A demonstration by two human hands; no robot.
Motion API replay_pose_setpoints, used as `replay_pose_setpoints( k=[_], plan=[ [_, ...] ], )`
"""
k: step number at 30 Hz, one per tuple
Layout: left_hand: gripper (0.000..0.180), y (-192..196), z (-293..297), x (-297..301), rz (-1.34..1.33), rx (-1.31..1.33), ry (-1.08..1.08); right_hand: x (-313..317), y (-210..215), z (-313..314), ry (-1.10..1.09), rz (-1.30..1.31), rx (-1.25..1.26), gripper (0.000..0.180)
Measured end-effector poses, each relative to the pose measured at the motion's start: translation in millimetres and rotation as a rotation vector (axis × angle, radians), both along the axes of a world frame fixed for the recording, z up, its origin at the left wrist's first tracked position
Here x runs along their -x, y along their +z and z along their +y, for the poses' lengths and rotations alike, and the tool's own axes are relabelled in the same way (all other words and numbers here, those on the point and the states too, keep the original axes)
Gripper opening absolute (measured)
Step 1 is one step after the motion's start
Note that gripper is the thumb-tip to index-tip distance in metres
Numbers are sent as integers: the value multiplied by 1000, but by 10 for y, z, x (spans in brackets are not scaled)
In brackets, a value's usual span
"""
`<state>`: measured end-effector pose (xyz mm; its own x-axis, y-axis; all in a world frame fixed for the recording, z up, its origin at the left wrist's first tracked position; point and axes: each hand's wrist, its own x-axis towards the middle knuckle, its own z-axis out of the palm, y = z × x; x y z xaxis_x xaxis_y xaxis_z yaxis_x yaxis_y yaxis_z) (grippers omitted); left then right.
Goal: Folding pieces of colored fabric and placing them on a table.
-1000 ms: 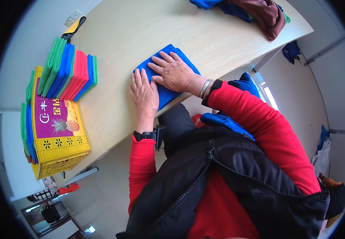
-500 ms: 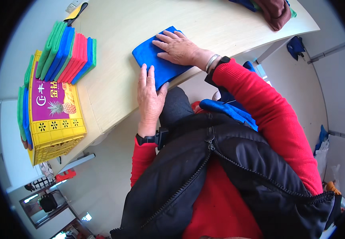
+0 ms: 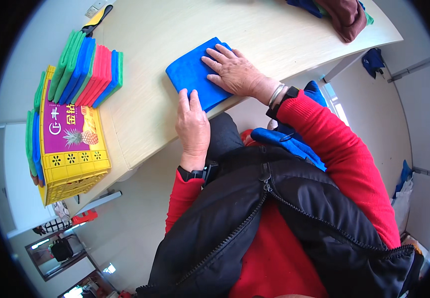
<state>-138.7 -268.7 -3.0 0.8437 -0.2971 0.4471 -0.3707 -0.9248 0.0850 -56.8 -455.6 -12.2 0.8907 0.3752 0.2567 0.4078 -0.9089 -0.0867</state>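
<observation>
A folded, flat blue fabric cloth (image 3: 192,72) lies at the near edge of the pale wood-grain table (image 3: 143,64). The right hand (image 3: 237,74) rests on it, fingers spread; the left hand (image 3: 193,126) meets its near-left edge, any pinch undeterminable.

Head-worn fisheye looks down at hands (image 3: 237,75)

Pale wood-grain tabletop (image 3: 145,102) runs from left to far right; light-coloured leg (image 3: 344,65) below its right end. Left wall (image 3: 23,89) plain, whitish; socket plates (image 3: 94,8) on it, far left. Right wall (image 3: 426,92) in white panels, grey strips (image 3: 413,68) between. Floor (image 3: 133,223) smooth, pale. Bright reflection (image 3: 340,110) on it near the leg. Dark-framed rectangle (image 3: 48,264) near left, nature unclear. Lighting bright, fairly even.
</observation>
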Motion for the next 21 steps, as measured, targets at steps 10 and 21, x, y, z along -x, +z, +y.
replay_pose_setpoints(
  k=[10, 21],
  plan=[
    [51, 76, -19, 141, 61, -316, -4, -1, 13, -87, 43, 20, -89, 60],
    [49, 120, 60, 144, 217, -363, -31, 324, 106, 610, 175, 23, -268, 61]
  ],
)
